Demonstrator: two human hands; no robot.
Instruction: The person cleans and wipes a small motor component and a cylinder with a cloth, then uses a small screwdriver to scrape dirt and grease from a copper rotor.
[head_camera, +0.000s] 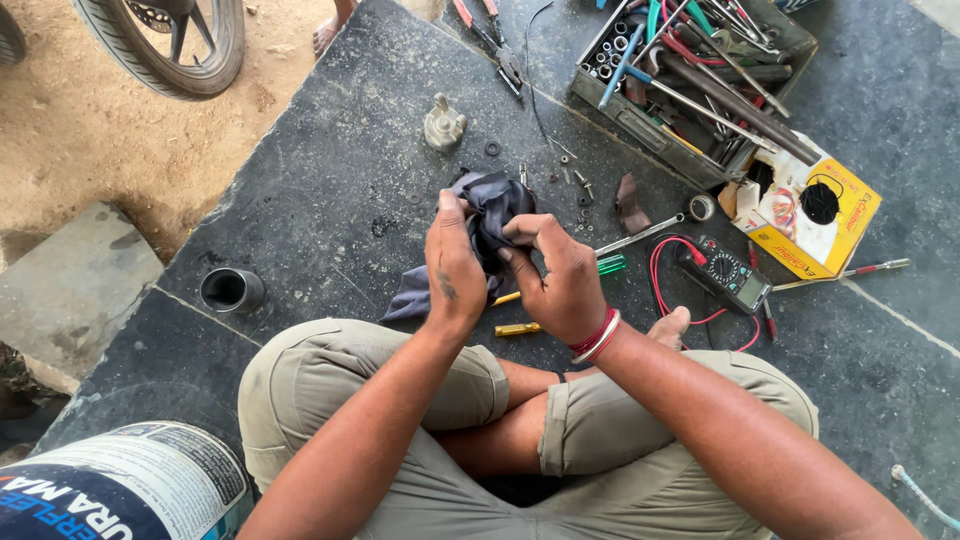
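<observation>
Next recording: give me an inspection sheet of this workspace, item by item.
Surface: dark stone slab, dusty, with sandy ground beside it.
Job's things: dark cloth bunched between both hands; whatever may be wrapped inside is hidden.
Clutter: small metal part, loose screws and washers, wrench, screwdrivers, open toolbox, yellow carton, dark cup.
Grippers: left hand and right hand, each with its grip closed on the cloth.
Cables: red leads coiled by the multimeter.
Surroundings: wheel at top left, a bare foot of another person, paint tin at bottom left.
</observation>
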